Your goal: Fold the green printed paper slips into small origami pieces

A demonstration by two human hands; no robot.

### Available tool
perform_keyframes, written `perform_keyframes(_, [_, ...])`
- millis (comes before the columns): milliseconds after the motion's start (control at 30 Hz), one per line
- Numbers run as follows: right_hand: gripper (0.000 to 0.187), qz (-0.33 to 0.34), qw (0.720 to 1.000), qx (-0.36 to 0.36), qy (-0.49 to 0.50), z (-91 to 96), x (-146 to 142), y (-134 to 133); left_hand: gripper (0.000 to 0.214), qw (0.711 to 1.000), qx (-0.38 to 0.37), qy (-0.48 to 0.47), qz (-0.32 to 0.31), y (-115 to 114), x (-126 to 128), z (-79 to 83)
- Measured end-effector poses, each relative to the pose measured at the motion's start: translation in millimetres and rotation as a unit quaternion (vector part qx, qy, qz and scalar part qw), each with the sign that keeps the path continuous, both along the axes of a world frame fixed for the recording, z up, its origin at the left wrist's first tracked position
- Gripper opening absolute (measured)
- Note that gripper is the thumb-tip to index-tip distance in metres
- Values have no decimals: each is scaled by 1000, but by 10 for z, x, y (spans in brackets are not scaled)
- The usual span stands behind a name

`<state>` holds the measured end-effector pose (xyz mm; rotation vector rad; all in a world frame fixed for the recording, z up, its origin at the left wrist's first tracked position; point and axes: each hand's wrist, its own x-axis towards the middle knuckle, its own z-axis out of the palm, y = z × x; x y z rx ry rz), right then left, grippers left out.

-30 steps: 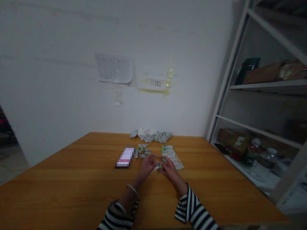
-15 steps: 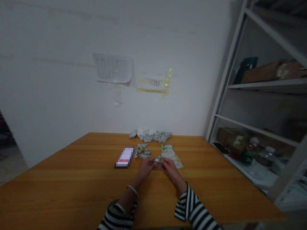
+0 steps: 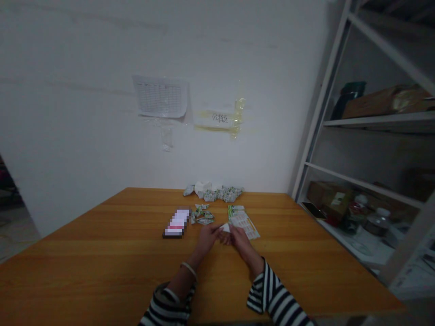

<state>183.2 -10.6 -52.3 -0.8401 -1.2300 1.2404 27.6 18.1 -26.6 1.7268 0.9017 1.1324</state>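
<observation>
My left hand (image 3: 205, 238) and my right hand (image 3: 242, 241) meet over the middle of the table, both closed. Between their fingertips is a small folded piece of paper (image 3: 225, 227), its white side showing; the fingers cover part of it. Just beyond, to the left, lie several small folded pieces of green-and-white printed paper (image 3: 205, 220). A printed leaflet (image 3: 245, 225) lies flat behind my right hand.
A phone (image 3: 177, 222) with a lit, blurred-out screen lies left of the folded pieces. Crumpled printed paper shapes (image 3: 228, 194) line the back of the wooden table (image 3: 112, 253) against the wall. Metal shelving (image 3: 370, 179) with boxes and a jar stands at the right.
The paper in my fingers showed a green printed side and now shows plain white. My hands have barely shifted, and everything else on the table stays put.
</observation>
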Motion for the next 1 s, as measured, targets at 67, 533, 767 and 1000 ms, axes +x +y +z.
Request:
perform_keyframes(67, [58, -7, 1000, -8, 17, -13, 8, 17, 32, 1000, 1, -2, 12, 3, 13, -14])
perform_keyframes(533, [47, -66, 998, 15, -13, -30, 18, 10, 21, 996, -19, -63, 55, 74, 6, -32])
perform_keyframes(767, [33, -169, 979, 87, -76, 72, 124, -33, 33, 994, -49, -83, 43, 61, 38, -63])
perform_keyframes(1000, [34, -163, 982, 70, -69, -54, 35, 27, 46, 991, -67, -118, 15, 41, 69, -114])
